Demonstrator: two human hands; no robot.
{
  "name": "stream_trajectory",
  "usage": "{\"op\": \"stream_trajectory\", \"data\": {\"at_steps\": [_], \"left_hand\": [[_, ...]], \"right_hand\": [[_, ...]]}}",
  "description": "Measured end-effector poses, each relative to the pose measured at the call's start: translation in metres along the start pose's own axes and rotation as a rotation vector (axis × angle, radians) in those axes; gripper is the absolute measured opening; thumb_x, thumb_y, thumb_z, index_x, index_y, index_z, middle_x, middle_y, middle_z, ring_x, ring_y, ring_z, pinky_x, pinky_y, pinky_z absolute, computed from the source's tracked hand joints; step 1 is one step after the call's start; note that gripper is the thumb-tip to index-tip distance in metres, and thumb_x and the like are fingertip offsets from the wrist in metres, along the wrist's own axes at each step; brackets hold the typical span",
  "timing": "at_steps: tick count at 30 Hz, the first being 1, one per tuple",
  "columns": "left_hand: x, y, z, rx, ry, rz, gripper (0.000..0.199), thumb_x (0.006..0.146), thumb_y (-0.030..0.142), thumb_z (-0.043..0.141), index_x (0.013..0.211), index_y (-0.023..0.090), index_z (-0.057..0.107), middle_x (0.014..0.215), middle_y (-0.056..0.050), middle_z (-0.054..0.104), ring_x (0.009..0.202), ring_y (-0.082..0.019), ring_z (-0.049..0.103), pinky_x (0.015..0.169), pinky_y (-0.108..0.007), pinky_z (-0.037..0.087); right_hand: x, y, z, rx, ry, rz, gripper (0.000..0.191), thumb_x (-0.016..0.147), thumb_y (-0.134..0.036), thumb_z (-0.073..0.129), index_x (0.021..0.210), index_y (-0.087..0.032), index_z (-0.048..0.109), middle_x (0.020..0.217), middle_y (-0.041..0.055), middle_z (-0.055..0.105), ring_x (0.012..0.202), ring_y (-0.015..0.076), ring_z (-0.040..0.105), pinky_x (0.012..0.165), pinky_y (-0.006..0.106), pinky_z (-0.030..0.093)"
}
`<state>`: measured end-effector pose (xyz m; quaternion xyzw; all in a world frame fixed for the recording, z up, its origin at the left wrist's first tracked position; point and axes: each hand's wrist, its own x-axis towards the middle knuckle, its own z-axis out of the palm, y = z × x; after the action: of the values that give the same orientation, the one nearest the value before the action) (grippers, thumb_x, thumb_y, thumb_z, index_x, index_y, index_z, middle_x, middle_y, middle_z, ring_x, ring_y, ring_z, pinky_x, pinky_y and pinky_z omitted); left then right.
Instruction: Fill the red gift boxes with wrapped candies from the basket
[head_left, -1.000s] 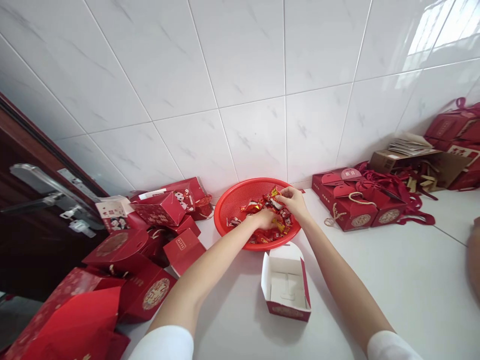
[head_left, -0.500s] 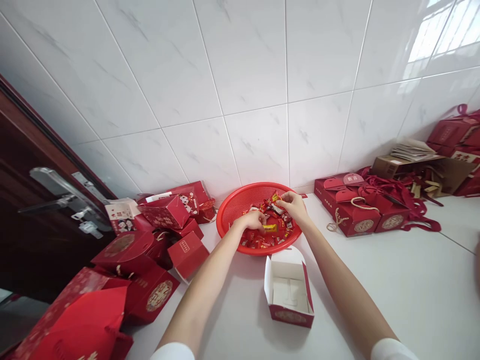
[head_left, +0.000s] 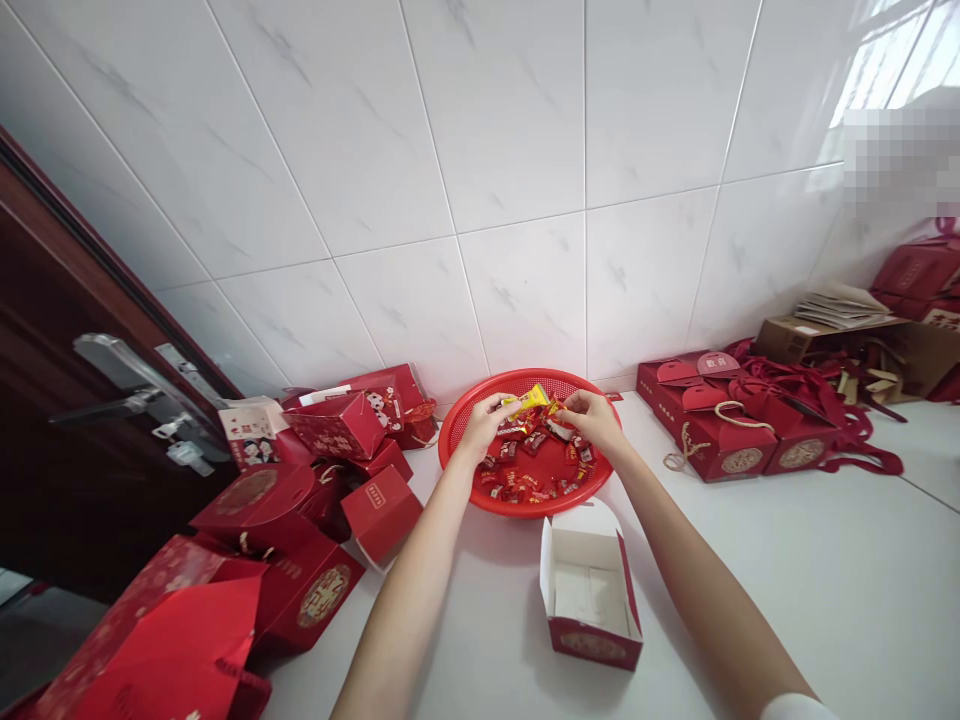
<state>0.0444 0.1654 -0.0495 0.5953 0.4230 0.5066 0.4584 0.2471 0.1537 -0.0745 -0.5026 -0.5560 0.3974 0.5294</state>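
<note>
A round red plastic basket point(head_left: 457, 455) stands against the tiled wall with wrapped candies point(head_left: 517, 485) in it, mostly in red wrappers. Over its left side my left hand point(head_left: 486, 425) pinches a yellow-wrapped candy point(head_left: 529, 399). My right hand point(head_left: 591, 418) is over the basket's right side, fingers closed on a red-and-gold wrapped candy point(head_left: 556, 412). In front of the basket sits an open gift box point(head_left: 596, 640), dark red outside and white inside, with its lid flap raised; I see nothing in it.
Red gift boxes point(head_left: 311, 570) are piled at the left beside a dark door with a metal handle point(head_left: 124, 375). More red boxes with rope handles point(head_left: 705, 420) and ribbons point(head_left: 862, 450) lie at the right. Behind them is a cardboard box point(head_left: 784, 340); a blurred person shows at the far right.
My left hand has lifted the yellow-wrapped candy from the pile, up and away from me. The right hand stays at the basket's right side. The view has shifted slightly.
</note>
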Motion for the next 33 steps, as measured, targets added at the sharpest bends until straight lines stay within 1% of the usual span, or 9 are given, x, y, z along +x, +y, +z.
{"op": "stream_trajectory", "data": {"at_steps": [2, 6, 10, 17, 20, 23, 26, 30, 33], "left_hand": [[-0.001, 0.001, 0.001, -0.002, -0.018, -0.008, 0.031, 0.060, 0.043, 0.081, 0.078, 0.019, 0.071, 0.084, -0.002, 0.067, 0.086, -0.020, 0.058, 0.078, -0.028, 0.044], [-0.003, 0.000, 0.002, -0.001, -0.053, -0.037, 0.031, 0.060, 0.041, 0.081, 0.077, 0.018, 0.068, 0.083, -0.001, 0.064, 0.080, -0.017, 0.056, 0.074, -0.028, 0.042], [-0.005, 0.001, 0.003, 0.023, -0.082, -0.025, 0.032, 0.059, 0.039, 0.082, 0.079, 0.018, 0.067, 0.084, -0.001, 0.064, 0.084, -0.018, 0.057, 0.077, -0.029, 0.044], [-0.006, -0.001, 0.003, 0.019, -0.075, 0.031, 0.039, 0.057, 0.032, 0.085, 0.090, 0.018, 0.068, 0.099, -0.004, 0.068, 0.097, -0.022, 0.061, 0.084, -0.031, 0.048], [-0.007, -0.002, 0.003, -0.007, -0.074, 0.045, 0.040, 0.057, 0.027, 0.086, 0.092, 0.019, 0.069, 0.103, -0.006, 0.068, 0.100, -0.022, 0.062, 0.084, -0.031, 0.050], [-0.007, -0.001, 0.004, -0.045, -0.076, 0.039, 0.042, 0.056, 0.024, 0.085, 0.094, 0.018, 0.068, 0.102, -0.006, 0.068, 0.102, -0.023, 0.062, 0.085, -0.032, 0.050], [-0.009, 0.002, 0.005, -0.106, -0.046, 0.036, 0.045, 0.055, 0.023, 0.085, 0.096, 0.018, 0.067, 0.103, -0.006, 0.068, 0.104, -0.023, 0.061, 0.088, -0.033, 0.049], [-0.025, 0.011, 0.004, -0.227, 0.015, 0.030, 0.045, 0.057, 0.025, 0.085, 0.099, 0.019, 0.068, 0.107, -0.004, 0.066, 0.100, -0.019, 0.061, 0.089, -0.031, 0.048], [-0.047, 0.025, 0.001, -0.224, -0.014, 0.027, 0.036, 0.062, 0.031, 0.084, 0.093, 0.018, 0.071, 0.099, -0.004, 0.067, 0.092, -0.018, 0.061, 0.082, -0.028, 0.048]], "right_hand": [[-0.001, -0.001, 0.000, -0.016, -0.033, -0.015, 0.022, 0.064, -0.036, 0.069, 0.071, -0.021, 0.055, 0.067, -0.0015, 0.062, 0.056, 0.0146, 0.055, 0.048, 0.027, 0.043], [-0.001, -0.003, 0.000, -0.026, -0.089, -0.082, 0.021, 0.065, -0.036, 0.071, 0.073, -0.020, 0.059, 0.072, 0.0013, 0.066, 0.067, 0.0171, 0.061, 0.058, 0.028, 0.048], [-0.001, -0.003, 0.000, -0.017, -0.151, -0.108, 0.018, 0.068, -0.033, 0.070, 0.076, -0.020, 0.062, 0.073, 0.0016, 0.068, 0.068, 0.0173, 0.063, 0.061, 0.029, 0.050], [-0.003, -0.005, 0.000, 0.022, -0.161, -0.109, 0.019, 0.069, -0.028, 0.069, 0.086, -0.020, 0.064, 0.075, 0.0015, 0.068, 0.070, 0.0180, 0.064, 0.062, 0.029, 0.052], [-0.004, -0.006, -0.001, 0.002, -0.145, -0.100, 0.020, 0.070, -0.029, 0.069, 0.087, -0.020, 0.065, 0.076, 0.0020, 0.068, 0.072, 0.0182, 0.065, 0.062, 0.029, 0.051], [-0.005, -0.007, -0.001, -0.005, -0.089, -0.078, 0.021, 0.071, -0.032, 0.069, 0.088, -0.020, 0.065, 0.078, 0.0029, 0.069, 0.073, 0.0186, 0.065, 0.062, 0.029, 0.051], [-0.008, -0.011, -0.002, 0.053, -0.068, -0.070, 0.025, 0.071, -0.038, 0.070, 0.088, -0.020, 0.065, 0.078, 0.0033, 0.070, 0.074, 0.0193, 0.066, 0.063, 0.030, 0.051], [-0.012, -0.027, -0.009, 0.170, -0.083, -0.075, 0.030, 0.067, -0.044, 0.076, 0.084, -0.020, 0.067, 0.081, 0.0045, 0.073, 0.079, 0.0207, 0.068, 0.071, 0.032, 0.053], [-0.022, -0.048, -0.020, 0.227, -0.053, -0.121, 0.030, 0.067, -0.043, 0.079, 0.084, -0.020, 0.069, 0.083, 0.0048, 0.073, 0.079, 0.0199, 0.068, 0.074, 0.032, 0.053]]}}
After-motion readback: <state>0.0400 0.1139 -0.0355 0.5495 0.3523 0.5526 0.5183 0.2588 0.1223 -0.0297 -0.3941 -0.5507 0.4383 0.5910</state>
